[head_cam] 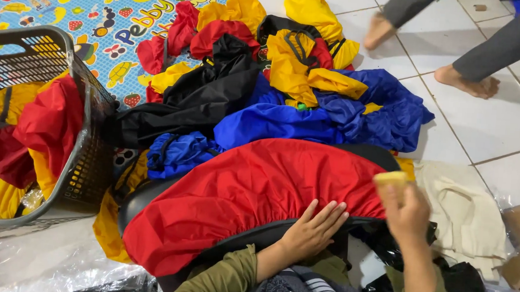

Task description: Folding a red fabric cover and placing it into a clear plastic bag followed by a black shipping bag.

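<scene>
My left hand (pixel 314 228) lay flat and open, fingers spread, on the lower edge of a red fabric cover (pixel 250 194) stretched over a dark curved form (pixel 146 202) in the lower centre of the frame. It pressed on the cloth rather than gripping it. My right hand (pixel 406 212), at the lower right, was closed around a small pale yellow block (pixel 391 177), pinched at the fingertips just beside the cover's right end. I could not tell what the block was.

Behind the cover, in the middle and upper centre, sat a loose heap of fabric pieces (pixel 276 86) in blue, black, yellow and red. A grey plastic basket (pixel 82 152) at the left edge held more red and yellow cloth. A colourful play mat (pixel 98 13) filled the upper left. A cream cloth (pixel 465 215) lay on the white tiled floor (pixel 500 120) at the right, and another person's bare feet (pixel 466 81) stood in the upper right.

I judged the slick cloth could slide off the form if my flat palm lifted, since nothing else pinned it. The block, held only by fingertips, could slip and drop into the dark clutter below. The heap sat touching the cover and might snag it.
</scene>
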